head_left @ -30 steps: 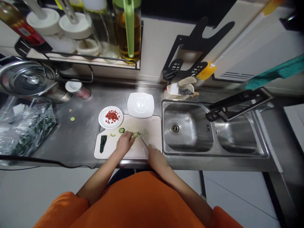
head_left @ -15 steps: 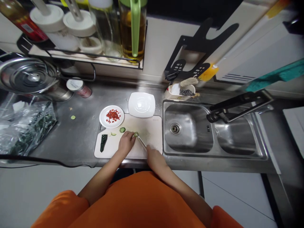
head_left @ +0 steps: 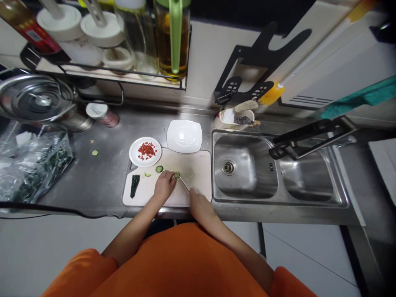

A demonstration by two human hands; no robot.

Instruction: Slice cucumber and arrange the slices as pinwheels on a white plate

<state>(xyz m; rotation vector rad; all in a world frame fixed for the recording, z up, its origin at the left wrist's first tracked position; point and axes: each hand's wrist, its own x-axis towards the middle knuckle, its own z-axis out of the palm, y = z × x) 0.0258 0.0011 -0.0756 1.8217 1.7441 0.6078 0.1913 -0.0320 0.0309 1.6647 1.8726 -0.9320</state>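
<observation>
On the white cutting board (head_left: 199, 169), my left hand (head_left: 163, 185) has its fingers closed on a thin cucumber slice (head_left: 176, 175). My right hand (head_left: 201, 205) grips a knife (head_left: 185, 184), its blade slanting up-left until the tip end meets that slice. Just left of my left fingertips lies another cucumber slice (head_left: 159, 169), with a pale green sliver (head_left: 147, 174) beside it. A dark green cucumber piece (head_left: 135, 185) rests near the board's left side. Behind, a round white plate (head_left: 133, 154) holds chopped red pepper (head_left: 147, 151) and overlaps the board's corner.
A white square plate (head_left: 184, 136) stands at the board's back edge. To the right is a double steel sink (head_left: 247, 165) with a black faucet (head_left: 303, 136). A plastic bag of greens (head_left: 46, 169), a small can (head_left: 102, 113) and a lidded pot (head_left: 40, 101) stand left.
My right hand and the knife have shifted slightly left, and the blade's angle at the slice differs a little. My left hand stays in place.
</observation>
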